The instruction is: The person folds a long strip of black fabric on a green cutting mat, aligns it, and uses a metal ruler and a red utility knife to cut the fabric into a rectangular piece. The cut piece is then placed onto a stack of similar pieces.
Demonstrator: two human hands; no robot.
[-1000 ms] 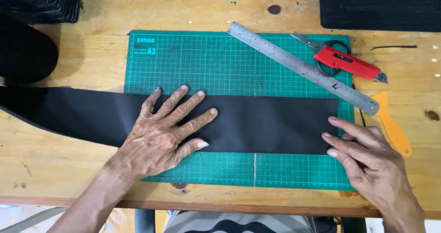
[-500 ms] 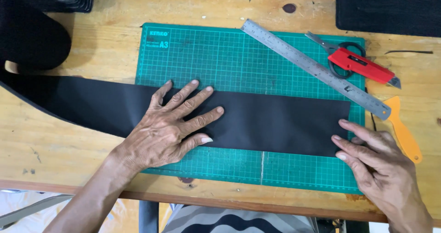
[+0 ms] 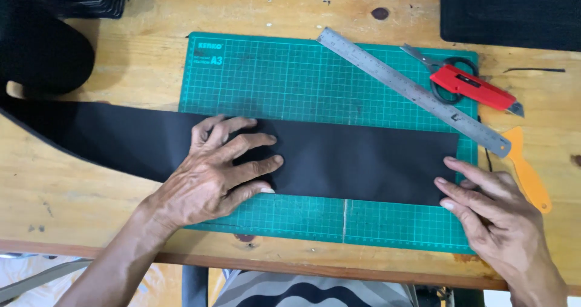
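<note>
A long black strip of sheet material (image 3: 357, 161) lies across a green cutting mat (image 3: 290, 77) and runs off to the left over the wooden table (image 3: 72, 204). My left hand (image 3: 218, 171) rests on the strip near the mat's left part, fingers bent and pressing down. At the strip's right end my right hand (image 3: 493, 213) lies with its fingertips against the edge, fingers straight.
A steel ruler (image 3: 411, 89) lies diagonally over the mat's upper right. Beside it sit scissors (image 3: 448, 80) under a red utility knife (image 3: 478, 89), and an orange-handled tool (image 3: 526, 171). Dark black items fill the top left (image 3: 48, 34) and top right (image 3: 514, 10) corners.
My left hand's fingers have curled from flat and spread to bent on the strip. The right hand stays at the strip's right end.
</note>
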